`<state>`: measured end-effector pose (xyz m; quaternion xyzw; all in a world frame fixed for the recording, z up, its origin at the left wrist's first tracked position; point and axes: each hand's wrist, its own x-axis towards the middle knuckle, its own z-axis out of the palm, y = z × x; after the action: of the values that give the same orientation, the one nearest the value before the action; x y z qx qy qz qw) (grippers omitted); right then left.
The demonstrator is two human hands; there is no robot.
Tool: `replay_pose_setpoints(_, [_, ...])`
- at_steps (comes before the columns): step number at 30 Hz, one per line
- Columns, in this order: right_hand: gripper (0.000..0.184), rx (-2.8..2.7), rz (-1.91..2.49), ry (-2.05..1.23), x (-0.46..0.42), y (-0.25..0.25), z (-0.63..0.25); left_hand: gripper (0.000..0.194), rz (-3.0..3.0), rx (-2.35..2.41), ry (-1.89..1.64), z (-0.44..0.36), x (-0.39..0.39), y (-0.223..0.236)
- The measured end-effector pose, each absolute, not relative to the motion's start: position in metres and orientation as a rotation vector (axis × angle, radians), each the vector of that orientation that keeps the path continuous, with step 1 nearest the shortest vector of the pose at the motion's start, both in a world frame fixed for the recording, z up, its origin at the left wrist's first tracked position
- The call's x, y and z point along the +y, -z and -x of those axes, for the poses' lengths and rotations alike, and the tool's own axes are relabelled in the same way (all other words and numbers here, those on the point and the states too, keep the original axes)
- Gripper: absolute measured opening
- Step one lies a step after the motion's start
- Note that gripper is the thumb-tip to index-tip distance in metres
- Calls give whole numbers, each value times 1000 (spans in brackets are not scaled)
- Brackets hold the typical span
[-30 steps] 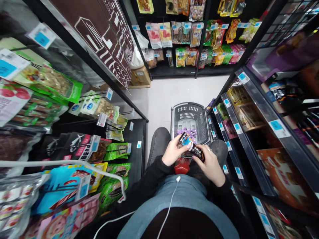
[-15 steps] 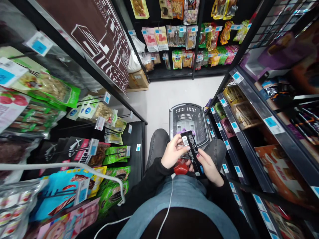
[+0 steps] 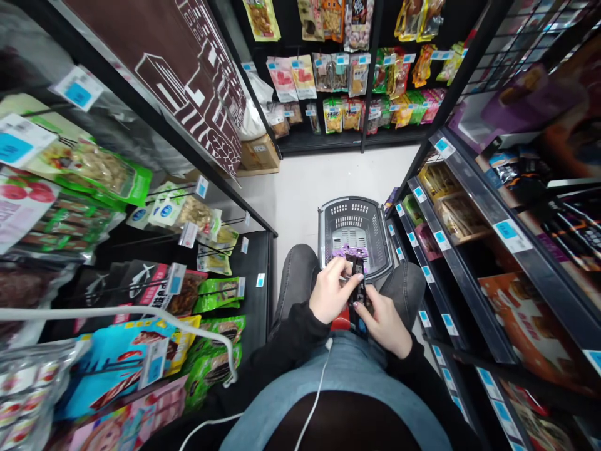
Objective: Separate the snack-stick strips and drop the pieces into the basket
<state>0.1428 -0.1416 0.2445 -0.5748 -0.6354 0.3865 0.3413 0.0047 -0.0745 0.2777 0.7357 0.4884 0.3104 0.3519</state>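
— Colours of the packet [image 3: 360, 290]?
— Black, marked with small pale print; the slot-patterned basket [image 3: 379, 233] shows grey, the wrappers [image 3: 359, 252] inside it purple.
— And the banner [image 3: 181, 59]?
— Dark brown, bearing a white line drawing of buildings.

Pale floor [image 3: 300, 178] at 12 o'clock carried grey basket [image 3: 357, 207] toward 3, brown carton [image 3: 257, 155] at 11. Purple packets [image 3: 351, 252] lay in basket. Black rack [image 3: 323, 143] at 12 bore hanging snack bags [image 3: 304, 77]. Right-hand shelves [image 3: 474, 186], 3 o'clock, held boxed packets [image 3: 457, 216].
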Motion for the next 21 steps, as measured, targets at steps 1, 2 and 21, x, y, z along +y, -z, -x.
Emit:
replay_pose_setpoints(1, [17,-1660,1488,-970,-140,-245,-144,19,-1971,1239,-788,-5,-75,-277])
replay_pose_setpoints(2, [18,-1634,1472,-943,-138,-246,-146,18,-2036,1210,-768,-5,-76,-276])
replay_pose_setpoints(21, [20,-1370,1310,-916,-108,-248,-155,24,-1217,1027,-922,-11,-73,-259])
